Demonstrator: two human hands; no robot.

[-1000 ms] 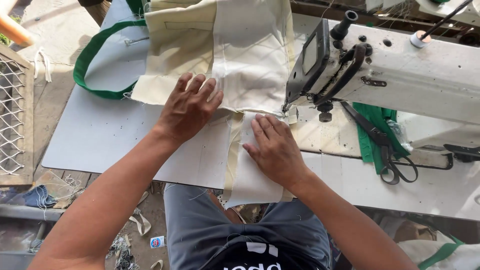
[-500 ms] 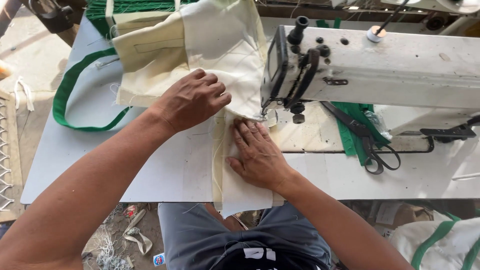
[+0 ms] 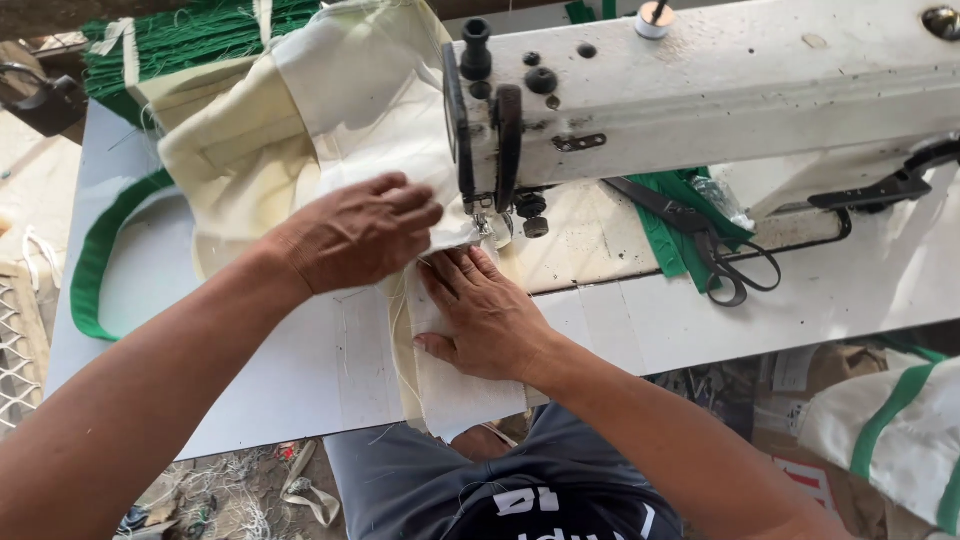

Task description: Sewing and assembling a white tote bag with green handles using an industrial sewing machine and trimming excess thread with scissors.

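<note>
The cream cloth bag (image 3: 330, 110) lies on the white table (image 3: 250, 390), its long side running toward the sewing machine (image 3: 700, 90). The left hand (image 3: 355, 240) presses it flat, fingers spread, nearest the needle. The right hand (image 3: 485, 315) lies flat on the near edge. The needle is mostly hidden.

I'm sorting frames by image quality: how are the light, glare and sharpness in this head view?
Head view: bright daylight, with the white sewing machine and the cream cloth nearly washed out on top; the left hand and right hand are sharp, with soft shadows on the table; the scissors read clearly; straight edges bow slightly toward the frame borders.
</note>
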